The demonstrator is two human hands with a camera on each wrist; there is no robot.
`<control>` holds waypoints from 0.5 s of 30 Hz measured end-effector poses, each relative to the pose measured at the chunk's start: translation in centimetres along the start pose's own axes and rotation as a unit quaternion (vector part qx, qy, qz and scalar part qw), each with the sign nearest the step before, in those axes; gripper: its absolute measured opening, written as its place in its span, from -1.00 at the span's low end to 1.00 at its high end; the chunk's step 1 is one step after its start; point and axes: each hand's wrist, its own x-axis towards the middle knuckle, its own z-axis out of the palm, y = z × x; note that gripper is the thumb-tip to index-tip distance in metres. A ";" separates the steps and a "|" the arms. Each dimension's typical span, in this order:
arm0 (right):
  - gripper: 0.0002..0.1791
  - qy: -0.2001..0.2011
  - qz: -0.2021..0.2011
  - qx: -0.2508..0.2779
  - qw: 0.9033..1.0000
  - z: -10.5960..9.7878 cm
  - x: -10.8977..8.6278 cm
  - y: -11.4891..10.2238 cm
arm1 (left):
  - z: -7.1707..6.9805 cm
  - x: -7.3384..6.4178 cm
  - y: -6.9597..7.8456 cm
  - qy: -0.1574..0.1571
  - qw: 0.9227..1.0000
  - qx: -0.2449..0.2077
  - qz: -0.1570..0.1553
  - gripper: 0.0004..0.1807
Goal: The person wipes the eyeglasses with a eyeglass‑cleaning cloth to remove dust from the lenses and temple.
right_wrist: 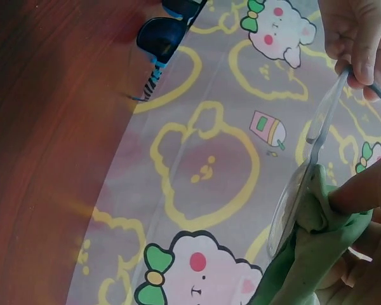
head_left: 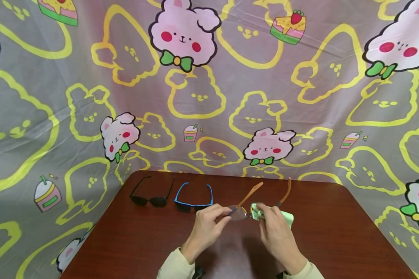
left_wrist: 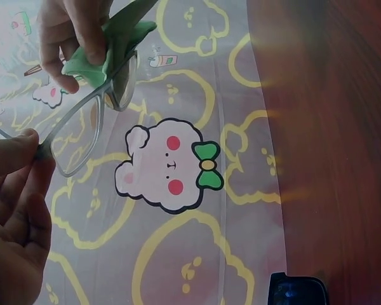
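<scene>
A pair of clear-lensed eyeglasses (head_left: 239, 214) with brown temples is held up above the table, temples pointing away. My left hand (head_left: 209, 225) pinches the frame at its left hinge corner between thumb and fingers. In my right hand (head_left: 277, 236) is a light green cloth (head_left: 287, 219), bunched round the right lens and gripped between thumb and fingers. The left wrist view shows the cloth (left_wrist: 108, 54) folded over that lens, while the left lens (left_wrist: 79, 140) is bare. In the right wrist view the cloth (right_wrist: 317, 235) hangs down below the fingers.
Black sunglasses (head_left: 149, 200) lie unfolded at the back left of the brown table (head_left: 132, 240). Blue-framed sunglasses (head_left: 193, 204) lie beside them, just beyond my left hand. A patterned cloth backdrop (head_left: 202, 97) rises behind the table and along its sides.
</scene>
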 end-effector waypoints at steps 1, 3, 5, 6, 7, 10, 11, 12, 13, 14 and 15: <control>-0.55 -0.002 0.003 0.001 1.000 0.0 0.0 0.0 | 0.0 0.0 0.0 0.000 1.000 0.000 0.001 -0.81; -0.59 0.000 0.006 0.003 1.000 -0.1 0.0 0.0 | 0.1 0.0 0.0 -0.001 1.000 -0.001 0.004 -0.82; -0.68 0.005 0.009 0.007 1.000 -0.1 0.0 0.0 | 0.2 0.1 0.1 -0.003 1.000 -0.001 0.008 -0.82; -0.73 0.007 0.012 0.006 1.000 -0.2 -0.1 0.0 | 0.2 0.1 0.1 -0.004 1.000 -0.001 0.011 -0.82; -0.76 0.012 0.012 0.004 1.000 -0.2 -0.1 -0.1 | 0.2 0.1 0.1 -0.005 1.000 -0.002 0.014 -0.82; -0.72 0.027 0.017 -0.002 0.999 -0.4 -0.1 -0.1 | 0.2 0.2 0.2 -0.007 1.000 -0.002 0.022 -0.83; -0.73 0.030 0.018 -0.006 0.999 -0.4 -0.1 -0.1 | 0.2 0.2 0.2 -0.007 1.000 -0.002 0.025 -0.83; -0.76 0.033 0.020 -0.010 0.999 -0.5 -0.1 -0.1 | 0.2 0.2 0.2 -0.008 1.000 -0.002 0.029 -0.83; -0.77 0.036 0.022 -0.011 0.999 -0.5 -0.1 -0.1 | 0.3 0.2 0.3 -0.008 0.999 -0.002 0.031 -0.83; -0.76 0.038 0.025 -0.015 0.999 -0.6 -0.1 -0.1 | 0.3 0.2 0.3 -0.010 0.999 -0.002 0.035 -0.82; -0.71 0.039 0.028 -0.018 0.999 -0.6 -0.1 -0.1 | 0.3 0.2 0.4 -0.011 0.999 -0.002 0.038 -0.82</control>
